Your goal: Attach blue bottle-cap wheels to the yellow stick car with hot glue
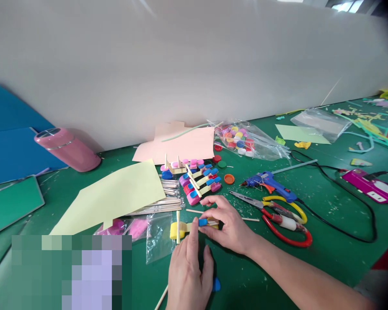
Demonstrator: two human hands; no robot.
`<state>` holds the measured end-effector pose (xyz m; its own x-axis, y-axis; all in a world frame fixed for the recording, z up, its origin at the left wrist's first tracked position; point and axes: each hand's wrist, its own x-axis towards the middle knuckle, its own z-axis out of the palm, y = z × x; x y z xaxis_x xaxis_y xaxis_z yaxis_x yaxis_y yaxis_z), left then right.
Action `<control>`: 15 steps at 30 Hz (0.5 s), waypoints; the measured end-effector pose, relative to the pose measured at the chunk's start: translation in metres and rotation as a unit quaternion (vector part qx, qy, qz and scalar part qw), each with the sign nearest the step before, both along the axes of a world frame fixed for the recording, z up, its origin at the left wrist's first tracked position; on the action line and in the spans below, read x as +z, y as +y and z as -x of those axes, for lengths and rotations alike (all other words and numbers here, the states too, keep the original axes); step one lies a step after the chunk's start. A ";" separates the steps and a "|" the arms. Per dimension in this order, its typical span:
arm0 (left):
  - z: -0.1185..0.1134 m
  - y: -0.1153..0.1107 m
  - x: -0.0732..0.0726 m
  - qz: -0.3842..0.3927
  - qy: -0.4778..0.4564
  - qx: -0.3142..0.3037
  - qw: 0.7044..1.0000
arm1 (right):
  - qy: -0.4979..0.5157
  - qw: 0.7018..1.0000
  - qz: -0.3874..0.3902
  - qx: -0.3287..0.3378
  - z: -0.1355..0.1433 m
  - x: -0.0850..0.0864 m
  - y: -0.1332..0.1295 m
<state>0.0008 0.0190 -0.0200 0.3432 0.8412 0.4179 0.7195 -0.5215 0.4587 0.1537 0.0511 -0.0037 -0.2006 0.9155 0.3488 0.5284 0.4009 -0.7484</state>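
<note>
A small craft piece (178, 230) with a yellow block, a pale wooden strip, an upright stick and a blue tab lies between my hands. My left hand (188, 269) reaches from below. Its index finger is stretched onto the piece beside the blue tab, its thumb apart. My right hand (229, 226) pinches the piece's right end, where thin sticks and a yellow part show; its fingertips partly hide that end. Just beyond lie several similar pieces (200, 185) in pink, purple and blue, with upright sticks. A blue scrap (216, 284) peeks out by my left thumb.
Right of my hands are red-and-yellow-handled scissors (287, 221), a blue glue gun (271, 183) and a purple power strip (371, 185) with black cable. Beyond lies a bag of colourful caps (239, 140). Leftward are yellow paper (116, 193), bundled sticks (171, 204) and a pink bottle (67, 148).
</note>
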 end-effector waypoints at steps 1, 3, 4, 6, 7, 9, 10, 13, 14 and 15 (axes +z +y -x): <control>0.000 0.000 0.000 0.001 0.002 0.000 1.000 | -0.001 1.000 -0.001 0.000 0.000 0.000 0.000; 0.001 0.000 -0.001 0.007 0.003 0.002 1.000 | -0.001 1.000 0.000 0.001 0.000 0.000 0.001; 0.001 -0.001 -0.002 0.008 0.001 0.005 1.000 | -0.002 1.000 0.002 0.002 0.000 0.000 0.001; 0.001 -0.001 -0.005 0.008 -0.008 0.009 1.000 | -0.003 1.000 0.005 0.002 -0.001 0.001 0.001; 0.001 -0.001 -0.007 0.008 -0.012 0.011 1.000 | -0.003 1.000 0.007 0.002 -0.001 0.001 0.001; 0.001 -0.002 -0.009 0.013 -0.016 0.012 1.000 | -0.004 1.000 0.009 0.001 -0.001 0.001 0.001; 0.001 -0.002 -0.010 0.016 -0.015 0.011 1.000 | -0.004 1.000 0.010 0.001 -0.001 0.001 0.000; 0.001 -0.003 -0.011 0.018 -0.013 0.009 1.000 | -0.004 1.000 0.004 -0.003 0.000 0.001 0.000; 0.001 -0.003 -0.011 0.017 -0.013 0.008 1.000 | -0.003 1.000 0.002 -0.004 0.000 0.001 0.001; 0.001 -0.003 -0.011 0.014 -0.013 0.009 1.000 | -0.002 1.000 0.000 -0.004 0.000 0.001 0.001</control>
